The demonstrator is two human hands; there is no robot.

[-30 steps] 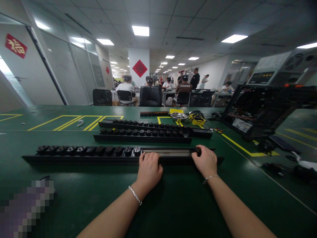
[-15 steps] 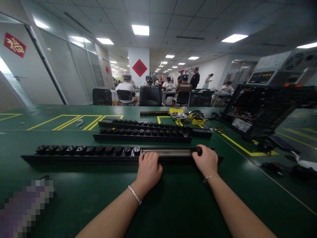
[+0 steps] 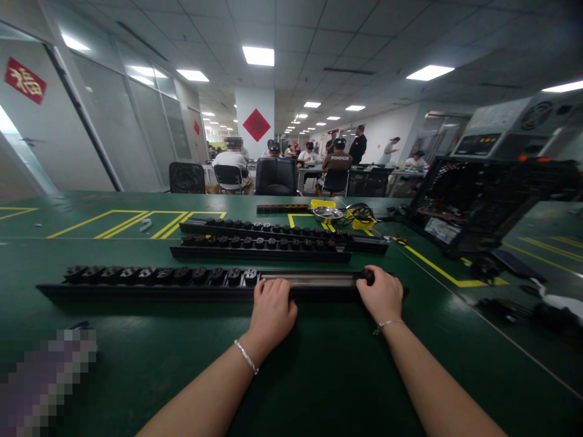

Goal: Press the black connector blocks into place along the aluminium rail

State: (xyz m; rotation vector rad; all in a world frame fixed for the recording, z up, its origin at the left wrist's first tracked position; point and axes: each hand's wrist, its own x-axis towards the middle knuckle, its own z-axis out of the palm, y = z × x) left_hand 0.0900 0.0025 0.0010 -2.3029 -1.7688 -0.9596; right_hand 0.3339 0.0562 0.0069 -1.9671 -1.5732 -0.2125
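Note:
A long black channel rail (image 3: 146, 294) lies crosswise in front of me. Black socket-like modules (image 3: 164, 276) stand in a row along its left part, and the metallic inside shows bare between my hands. My left hand (image 3: 273, 309) is closed over the rail's near wall, just right of the last module in the row. Toward the right end, my right hand (image 3: 381, 296) pinches a small black module (image 3: 369, 277) at the rail; my fingers partly cover it. Both palms face down.
Two similar filled rails (image 3: 259, 255) lie behind. Farther back are a metal bowl (image 3: 327, 212), yellow bins (image 3: 363, 222) and dark cables. An open computer case (image 3: 449, 233) stands at right. A pixelated object (image 3: 45, 382) lies front left. Several people sit beyond the table.
My right hand has shifted very slightly right along the rail with the black module. My left hand stays on the near wall.

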